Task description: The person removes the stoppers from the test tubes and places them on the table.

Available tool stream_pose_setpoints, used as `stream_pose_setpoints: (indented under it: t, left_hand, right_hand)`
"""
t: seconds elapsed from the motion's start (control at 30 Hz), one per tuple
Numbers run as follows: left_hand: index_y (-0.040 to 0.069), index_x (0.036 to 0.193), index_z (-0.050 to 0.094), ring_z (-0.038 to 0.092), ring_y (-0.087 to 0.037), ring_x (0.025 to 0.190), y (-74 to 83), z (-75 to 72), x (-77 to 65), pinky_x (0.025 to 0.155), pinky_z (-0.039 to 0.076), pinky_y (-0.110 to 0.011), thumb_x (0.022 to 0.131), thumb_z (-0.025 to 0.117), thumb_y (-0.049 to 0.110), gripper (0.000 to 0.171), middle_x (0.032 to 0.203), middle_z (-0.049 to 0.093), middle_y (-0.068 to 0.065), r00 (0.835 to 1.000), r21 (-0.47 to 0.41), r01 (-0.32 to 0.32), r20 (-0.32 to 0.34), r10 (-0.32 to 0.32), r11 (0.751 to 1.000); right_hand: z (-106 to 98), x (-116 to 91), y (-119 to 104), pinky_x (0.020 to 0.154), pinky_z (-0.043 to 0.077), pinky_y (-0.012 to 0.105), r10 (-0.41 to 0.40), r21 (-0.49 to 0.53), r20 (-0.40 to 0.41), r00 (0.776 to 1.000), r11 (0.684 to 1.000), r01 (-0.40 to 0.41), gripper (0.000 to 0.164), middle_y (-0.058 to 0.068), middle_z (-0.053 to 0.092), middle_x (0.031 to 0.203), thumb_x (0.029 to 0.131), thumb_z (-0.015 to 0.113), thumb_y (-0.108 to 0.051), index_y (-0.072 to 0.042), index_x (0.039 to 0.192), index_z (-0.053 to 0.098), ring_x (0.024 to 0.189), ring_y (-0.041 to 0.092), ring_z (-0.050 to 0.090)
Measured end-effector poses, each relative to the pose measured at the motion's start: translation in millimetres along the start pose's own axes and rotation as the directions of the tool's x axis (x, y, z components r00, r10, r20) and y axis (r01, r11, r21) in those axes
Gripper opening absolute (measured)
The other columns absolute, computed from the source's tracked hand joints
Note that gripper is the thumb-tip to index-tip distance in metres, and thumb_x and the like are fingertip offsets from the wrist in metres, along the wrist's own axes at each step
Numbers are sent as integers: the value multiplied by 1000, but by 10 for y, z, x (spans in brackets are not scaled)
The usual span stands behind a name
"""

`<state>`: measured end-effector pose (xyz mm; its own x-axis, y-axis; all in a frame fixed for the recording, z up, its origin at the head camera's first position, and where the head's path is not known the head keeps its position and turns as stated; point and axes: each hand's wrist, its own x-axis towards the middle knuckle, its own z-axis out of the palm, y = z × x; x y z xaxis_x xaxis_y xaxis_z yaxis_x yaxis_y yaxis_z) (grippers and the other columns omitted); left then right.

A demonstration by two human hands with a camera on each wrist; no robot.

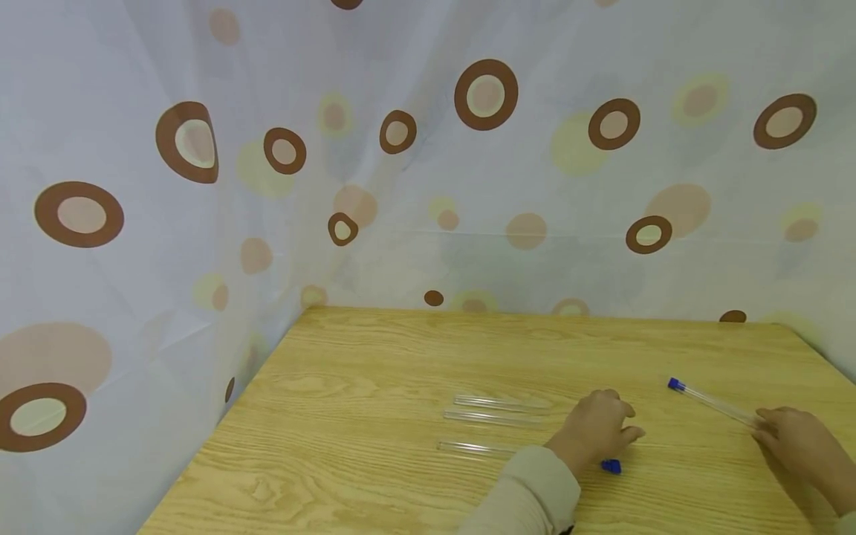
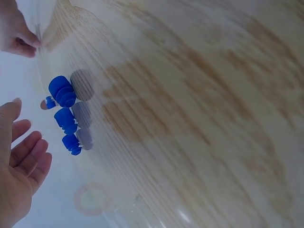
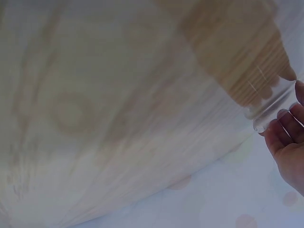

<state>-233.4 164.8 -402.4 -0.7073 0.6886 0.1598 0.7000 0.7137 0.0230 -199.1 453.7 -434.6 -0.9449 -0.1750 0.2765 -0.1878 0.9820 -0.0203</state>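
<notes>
My right hand (image 1: 799, 440) pinches the open end of a clear test tube (image 1: 721, 405) low over the table at the right. A blue stopper (image 1: 676, 384) sits in the tube's far end. In the right wrist view, fingers hold the tube's rounded glass edge (image 3: 260, 124). My left hand (image 1: 597, 425) hovers palm down with loosely spread fingers, holding nothing. Close by are loose blue stoppers (image 1: 611, 466), mostly hidden by that hand from above; the left wrist view has three ribbed ones (image 2: 65, 119) in a row.
Three more clear tubes (image 1: 498, 403) lie side by side on the wooden table (image 1: 321, 423), left of my left hand; the left forearm overlaps the nearest one. A patterned curtain (image 1: 414, 186) hangs behind the table and along its left side.
</notes>
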Motion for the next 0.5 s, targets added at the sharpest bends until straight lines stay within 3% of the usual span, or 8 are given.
stream_pose_setpoints:
  t: [0.23, 0.5]
  left_hand:
    - [30, 114, 64, 56, 7, 98, 26, -9, -6, 81, 45, -3, 91, 53, 46, 31, 108, 62, 19, 1000, -41, -4, -15, 3, 999]
    - [29, 112, 66, 57, 7, 96, 67, 5, -25, 79, 44, -2, 90, 55, 45, 29, 106, 63, 19, 1000, -91, 4, -30, -6, 996]
  right_hand:
    - [-19, -1, 3, 57, 53, 43, 29, 50, 31, 999, 998, -30, 20, 24, 63, 71, 72, 70, 4, 19, 81, 61, 63, 31, 61]
    - [-10, 2, 26, 56, 53, 37, 32, 66, 56, 998, 997, -36, 14, 15, 64, 69, 73, 69, 3, 14, 79, 63, 61, 25, 59]
